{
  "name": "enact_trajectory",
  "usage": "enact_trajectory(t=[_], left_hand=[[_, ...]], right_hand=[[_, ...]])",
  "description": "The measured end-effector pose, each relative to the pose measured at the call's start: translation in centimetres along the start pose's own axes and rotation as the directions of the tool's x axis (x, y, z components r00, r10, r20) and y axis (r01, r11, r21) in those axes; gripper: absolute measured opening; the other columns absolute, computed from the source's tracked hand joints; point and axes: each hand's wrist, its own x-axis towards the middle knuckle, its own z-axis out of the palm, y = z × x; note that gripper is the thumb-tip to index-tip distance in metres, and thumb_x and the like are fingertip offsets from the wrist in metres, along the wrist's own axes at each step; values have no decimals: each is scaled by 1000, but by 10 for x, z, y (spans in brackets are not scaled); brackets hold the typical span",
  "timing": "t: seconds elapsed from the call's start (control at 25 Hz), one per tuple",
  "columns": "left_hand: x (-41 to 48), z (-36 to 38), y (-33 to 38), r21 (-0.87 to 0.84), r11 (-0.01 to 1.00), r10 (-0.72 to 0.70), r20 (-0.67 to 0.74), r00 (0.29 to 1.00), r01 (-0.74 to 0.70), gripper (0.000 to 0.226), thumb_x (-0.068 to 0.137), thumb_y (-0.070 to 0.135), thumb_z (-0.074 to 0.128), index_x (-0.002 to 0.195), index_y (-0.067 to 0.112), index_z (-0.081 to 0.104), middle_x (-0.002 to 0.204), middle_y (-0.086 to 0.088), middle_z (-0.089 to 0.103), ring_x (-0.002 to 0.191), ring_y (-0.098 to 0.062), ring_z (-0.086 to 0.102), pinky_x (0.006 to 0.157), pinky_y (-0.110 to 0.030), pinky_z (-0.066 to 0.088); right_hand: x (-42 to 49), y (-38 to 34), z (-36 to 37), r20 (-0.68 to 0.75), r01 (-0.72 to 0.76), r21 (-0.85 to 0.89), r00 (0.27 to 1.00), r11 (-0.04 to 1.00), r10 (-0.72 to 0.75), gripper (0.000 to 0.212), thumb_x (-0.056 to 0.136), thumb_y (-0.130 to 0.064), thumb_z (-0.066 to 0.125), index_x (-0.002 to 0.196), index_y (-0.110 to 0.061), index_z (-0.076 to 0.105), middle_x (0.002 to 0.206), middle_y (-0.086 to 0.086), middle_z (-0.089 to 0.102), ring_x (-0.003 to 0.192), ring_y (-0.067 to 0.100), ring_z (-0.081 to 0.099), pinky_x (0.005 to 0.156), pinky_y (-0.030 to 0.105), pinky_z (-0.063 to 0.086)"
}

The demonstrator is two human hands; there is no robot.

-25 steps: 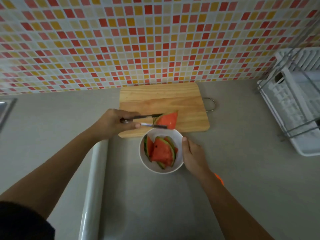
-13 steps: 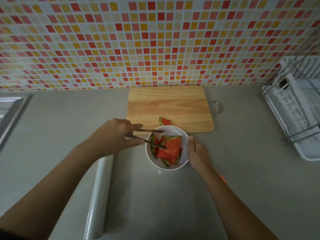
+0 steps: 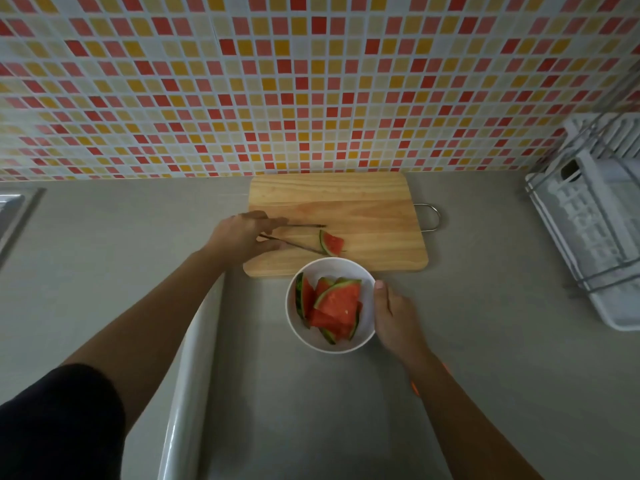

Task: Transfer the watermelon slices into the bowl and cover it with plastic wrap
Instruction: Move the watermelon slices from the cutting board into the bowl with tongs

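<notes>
A white bowl on the grey counter holds several red watermelon slices with green rind. My right hand rests against the bowl's right rim, steadying it. One small slice lies on the wooden cutting board just behind the bowl. My left hand grips a pair of thin dark tongs, spread wide, their tips on either side of that slice. A roll of plastic wrap lies lengthwise on the counter, partly under my left forearm.
A white dish rack with metal wires stands at the right edge. A steel sink corner shows at the far left. The tiled wall rises right behind the board. An orange bit peeks from under my right forearm.
My left hand dropped the held slice into the bowl, then moved the tongs back up to the board around the small remaining slice. My right hand stayed on the bowl.
</notes>
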Motion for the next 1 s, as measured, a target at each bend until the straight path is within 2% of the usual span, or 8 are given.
enact_trajectory(t=[0.2, 0.4, 0.56, 0.68, 0.76, 0.88, 1.0], left_hand=[[21, 4, 0, 13, 996, 90, 46, 995, -91, 43, 84, 47, 64, 124, 32, 63, 97, -5, 70, 89, -26, 65, 68, -28, 40], [19, 13, 5, -68, 989, 123, -115, 986, -131, 36, 82, 29, 73, 115, 14, 70, 90, -15, 73, 80, -33, 67, 72, -32, 47], [14, 15, 3, -88, 990, 96, -111, 989, -106, 36, 82, 29, 73, 114, 12, 71, 84, -15, 72, 74, -32, 66, 72, -31, 46], [12, 16, 2, -166, 986, 8, -114, 993, -27, 33, 82, 25, 73, 113, 12, 71, 91, -14, 74, 80, -30, 66, 74, -30, 47], [9, 18, 4, -259, 964, -84, -78, 993, 61, 31, 84, 23, 71, 114, 14, 71, 98, -5, 74, 83, -21, 63, 77, -26, 44], [-2, 13, 8, -351, 924, -185, -58, 981, 153, 31, 84, 25, 71, 115, 20, 70, 87, 5, 69, 78, -13, 57, 73, -16, 39], [-28, -10, 18, -420, 907, -74, -166, 983, -3, 33, 82, 28, 73, 113, 18, 71, 71, 2, 66, 65, -8, 57, 62, -7, 37]], right_hand=[[1, 2, 1, 16, -22, 14, 1000, 1000, 22, 46, 96, -41, 28, 59, -21, 47, 60, -5, 57, 61, 2, 55, 54, 18, 35], [0, 3, 2, 17, -15, 29, 1000, 999, 15, 45, 96, -43, 28, 61, -22, 47, 62, -4, 58, 64, 5, 56, 57, 27, 37], [0, 3, 2, 9, -9, 37, 1000, 999, 9, 45, 96, -42, 28, 61, -22, 48, 61, -5, 58, 63, 3, 55, 57, 26, 37], [0, 1, 1, 18, -18, 29, 1000, 999, 18, 43, 96, -41, 29, 63, -23, 49, 63, -7, 58, 65, 4, 55, 59, 28, 35], [0, 1, 0, 19, -17, 21, 1000, 1000, 16, 43, 96, -41, 28, 62, -24, 48, 62, -8, 57, 65, 2, 54, 58, 28, 34], [0, -1, 0, 29, -18, 17, 999, 1000, 17, 43, 97, -40, 28, 59, -25, 45, 60, -9, 54, 62, 5, 52, 58, 27, 32], [-1, -2, -1, 18, 0, 18, 1000, 1000, 0, 44, 97, -40, 28, 57, -26, 42, 56, -8, 51, 58, 2, 50, 53, 24, 32]])
